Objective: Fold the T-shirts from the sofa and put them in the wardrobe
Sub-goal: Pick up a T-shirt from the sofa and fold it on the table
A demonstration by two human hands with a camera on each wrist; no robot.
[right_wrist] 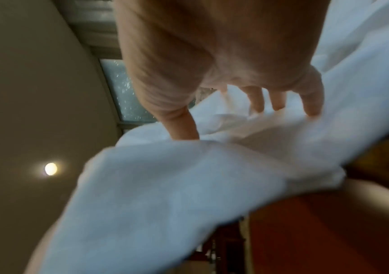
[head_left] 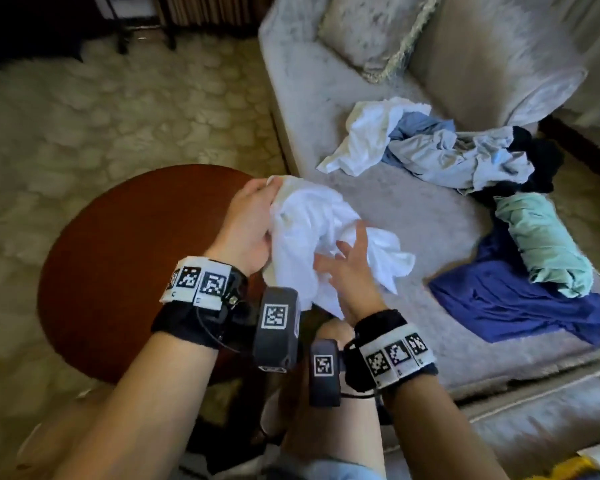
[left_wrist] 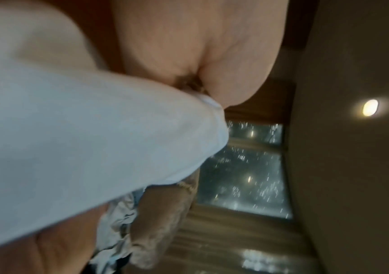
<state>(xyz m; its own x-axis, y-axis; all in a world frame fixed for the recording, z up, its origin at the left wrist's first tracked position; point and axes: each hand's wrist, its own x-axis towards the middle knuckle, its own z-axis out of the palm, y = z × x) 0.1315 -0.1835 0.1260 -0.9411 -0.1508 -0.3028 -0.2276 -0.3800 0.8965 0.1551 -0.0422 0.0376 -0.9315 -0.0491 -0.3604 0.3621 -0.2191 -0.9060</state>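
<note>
A crumpled white T-shirt point(head_left: 309, 230) hangs between my hands, over the sofa's front corner. My left hand point(head_left: 257, 216) grips its upper left edge; the left wrist view shows the thumb point(left_wrist: 231, 61) pinching the white fabric point(left_wrist: 83, 139). My right hand point(head_left: 347, 251) reaches into the folds lower right with fingers spread, and the right wrist view shows straight fingers point(right_wrist: 310, 103) touching the cloth point(right_wrist: 165, 194) without closing on it. More shirts lie on the sofa seat point(head_left: 413, 216): white point(head_left: 364, 136), light blue point(head_left: 447, 157), black point(head_left: 537, 157), mint green point(head_left: 544, 244) and dark blue point(head_left: 520, 299).
A round dark wooden table point(head_left: 125, 265) stands to the left, below my left arm. A pale cushion point(head_left: 378, 32) leans at the sofa's back. Patterned carpet point(head_left: 101, 109) covers the floor at left. My bare knee point(head_left: 329, 334) shows under the shirt.
</note>
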